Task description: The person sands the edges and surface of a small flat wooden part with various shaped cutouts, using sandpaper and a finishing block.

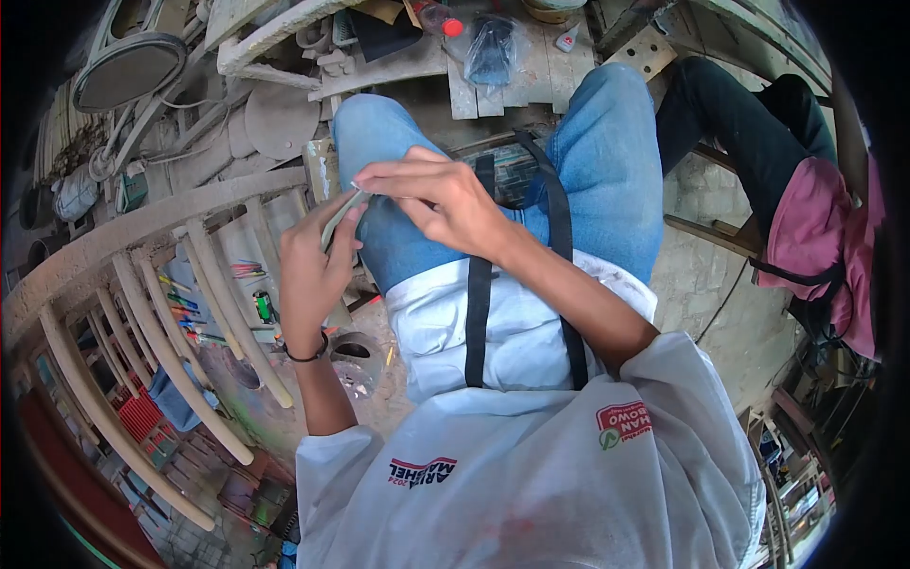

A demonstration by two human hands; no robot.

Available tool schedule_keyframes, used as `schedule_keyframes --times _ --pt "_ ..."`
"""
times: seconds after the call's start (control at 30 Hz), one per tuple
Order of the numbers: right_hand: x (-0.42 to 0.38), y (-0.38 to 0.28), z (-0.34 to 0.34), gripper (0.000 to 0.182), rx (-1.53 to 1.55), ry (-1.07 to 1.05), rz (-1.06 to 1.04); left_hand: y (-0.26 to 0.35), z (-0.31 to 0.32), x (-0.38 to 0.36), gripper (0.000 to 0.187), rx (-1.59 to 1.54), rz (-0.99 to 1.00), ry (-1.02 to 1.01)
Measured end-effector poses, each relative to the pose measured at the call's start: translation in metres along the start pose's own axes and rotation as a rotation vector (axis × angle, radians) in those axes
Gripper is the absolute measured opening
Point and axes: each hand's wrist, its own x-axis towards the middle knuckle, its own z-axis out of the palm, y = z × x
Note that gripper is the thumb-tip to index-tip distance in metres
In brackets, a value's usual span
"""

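Observation:
A thin, flat, pale grey-green piece [341, 218] is held on edge above my thigh, at the upper left of the middle. My left hand [318, 261] grips its lower part between thumb and fingers. My right hand [441, 199] reaches over from the right, with its fingers closed together at the top end of the piece. Near those fingertips shows a small whitish tip, too small to make out. Most of the piece is hidden behind the fingers.
A slatted wooden frame [142, 204] curves along the left. Ahead, a plank surface [517, 90] holds a plastic bag [493, 52], a red-capped bottle [450, 24] and a small white bottle [567, 38]. Another person in dark trousers [739, 123] sits at the right.

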Motion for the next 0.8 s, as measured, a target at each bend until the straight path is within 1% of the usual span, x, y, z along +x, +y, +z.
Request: schedule_keyframes --times 0.07,0.1,0.17,0.2,0.23,0.27,0.33,0.37,0.4,0.47,0.5,0.53,0.6,0.67,0.73,0.77,0.8 --pt "0.000 0.009 0.005 0.034 -0.020 0.077 -0.035 0.000 0.003 0.000 0.028 0.003 0.006 -0.015" --pt "0.004 0.018 0.004 0.035 -0.092 0.089 -0.057 0.001 0.003 0.002 0.028 0.009 0.033 -0.022" --pt "-0.001 0.026 0.008 0.036 -0.097 0.089 -0.038 0.004 0.002 0.002 0.028 -0.006 0.013 -0.017" --pt "-0.001 0.024 0.008 0.036 -0.103 0.089 -0.014 0.005 0.001 0.004 0.027 -0.024 -0.008 -0.017" --pt "-0.001 0.003 0.006 0.038 -0.050 0.076 0.007 0.003 0.002 0.007 0.027 -0.027 0.000 -0.015" --pt "0.002 -0.003 0.003 0.038 -0.052 0.071 0.010 -0.001 0.002 0.007 0.027 -0.016 -0.002 -0.008" --pt "-0.001 -0.010 0.006 0.038 0.059 0.074 0.021 -0.004 0.003 0.003 0.028 0.002 -0.024 -0.011" --pt "-0.003 0.011 0.008 0.038 -0.035 0.105 -0.045 -0.002 0.002 0.005 0.028 -0.001 -0.007 -0.021" --pt "-0.003 0.015 0.009 0.038 -0.031 0.107 -0.051 0.000 0.001 0.008 0.028 -0.005 0.020 -0.025" --pt "-0.003 0.022 0.008 0.036 -0.156 0.119 0.011 0.004 -0.003 0.010 0.028 0.008 -0.002 -0.044" --pt "-0.003 0.007 0.010 0.035 -0.057 0.148 0.015 0.004 -0.004 0.014 0.028 0.016 -0.029 -0.063" --pt "0.001 -0.005 0.008 0.035 -0.058 0.147 0.016 0.003 -0.004 0.016 0.028 0.015 -0.029 -0.063" --pt "0.002 -0.023 0.007 0.036 0.059 0.141 -0.030 -0.003 -0.003 0.015 0.028 0.074 0.019 -0.054" --pt "-0.002 0.005 0.011 0.036 0.080 0.144 -0.031 0.002 -0.003 0.016 0.029 0.080 0.014 -0.067" --pt "0.008 0.012 0.006 0.036 -0.112 0.149 -0.020 0.005 -0.004 0.019 0.029 0.084 0.039 -0.074" --pt "0.002 0.008 0.009 0.035 -0.089 0.164 -0.053 0.003 -0.004 0.018 0.028 0.069 0.044 -0.064" --pt "0.007 -0.012 0.006 0.035 -0.098 0.165 -0.056 0.001 -0.002 0.020 0.028 0.048 0.043 -0.051"
